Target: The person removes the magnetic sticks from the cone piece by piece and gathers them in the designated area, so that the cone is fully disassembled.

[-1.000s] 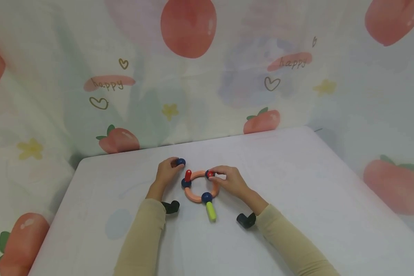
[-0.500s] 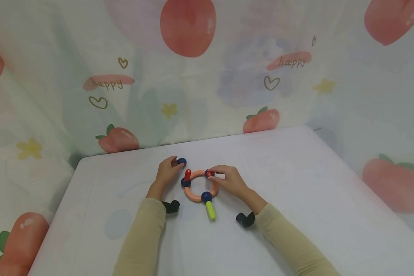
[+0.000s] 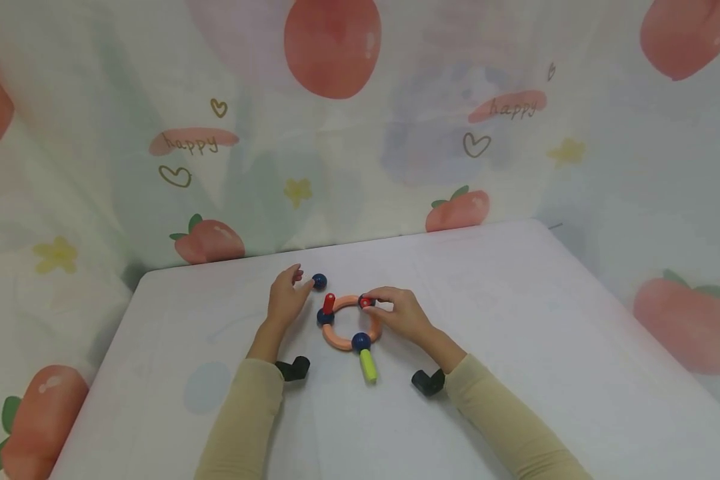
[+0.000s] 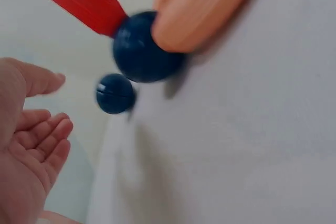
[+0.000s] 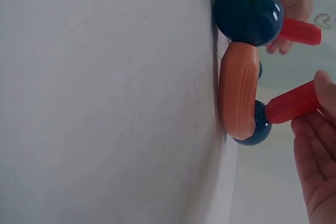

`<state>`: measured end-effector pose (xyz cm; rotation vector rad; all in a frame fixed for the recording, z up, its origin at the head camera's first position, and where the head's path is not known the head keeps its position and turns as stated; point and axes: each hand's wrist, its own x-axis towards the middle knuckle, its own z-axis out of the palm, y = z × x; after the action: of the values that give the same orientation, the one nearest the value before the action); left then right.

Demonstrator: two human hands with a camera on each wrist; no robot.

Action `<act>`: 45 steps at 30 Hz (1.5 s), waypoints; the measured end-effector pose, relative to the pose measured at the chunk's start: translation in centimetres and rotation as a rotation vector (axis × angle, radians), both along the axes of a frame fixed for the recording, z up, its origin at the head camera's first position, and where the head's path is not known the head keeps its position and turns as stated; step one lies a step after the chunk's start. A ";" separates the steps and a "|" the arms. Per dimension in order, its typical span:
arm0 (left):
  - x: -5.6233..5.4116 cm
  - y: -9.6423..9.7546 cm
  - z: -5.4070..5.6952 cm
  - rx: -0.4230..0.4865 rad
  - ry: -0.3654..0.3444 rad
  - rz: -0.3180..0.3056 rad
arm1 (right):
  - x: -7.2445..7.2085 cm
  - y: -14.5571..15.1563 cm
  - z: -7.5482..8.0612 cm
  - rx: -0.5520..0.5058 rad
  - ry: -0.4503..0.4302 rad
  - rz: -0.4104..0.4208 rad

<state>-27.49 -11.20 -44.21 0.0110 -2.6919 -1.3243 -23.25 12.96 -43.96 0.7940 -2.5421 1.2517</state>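
Note:
A ring of curved orange rods [image 3: 338, 342] joined by blue balls [image 3: 361, 342] lies on the table. One red stick [image 3: 329, 304] stands up from the ring's left ball, and a lime-green stick [image 3: 369, 366] points toward the person from the front ball. My right hand [image 3: 407, 315] pinches the top of a second red stick [image 5: 291, 103], which stands on the ring's back right ball. Behind the ring a loose blue ball [image 3: 319, 281] rests on the table. Beside it is my left hand [image 3: 285, 297]; the left wrist view shows a gap between its relaxed fingers and that ball [image 4: 115, 94].
The white-covered table [image 3: 492, 280] ends at a patterned cloth backdrop [image 3: 360, 167] at the back. Black wrist-worn pieces stick out below the left sleeve [image 3: 240, 413] and right sleeve [image 3: 504, 420].
My left hand has let go of the loose blue ball and drawn slightly back to the left, its fingers spreading. My right hand has kept its pinch on the red stick.

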 end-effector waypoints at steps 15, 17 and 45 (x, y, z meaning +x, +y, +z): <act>4.0 -0.7 -0.6 0.032 -0.208 -0.272 | -1.0 -0.6 -0.1 -0.053 0.026 -0.021; 4.1 -0.4 -1.1 0.019 -0.187 -0.269 | -1.0 -0.6 -0.1 -0.049 0.026 -0.020; 6.1 -0.7 -1.3 -0.075 -0.124 -0.255 | -1.0 -1.9 1.0 0.283 -0.085 0.038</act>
<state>-21.38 -11.92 -45.54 -0.2768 -2.9253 -1.3262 -24.20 11.06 -42.98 0.8639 -2.8270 0.9659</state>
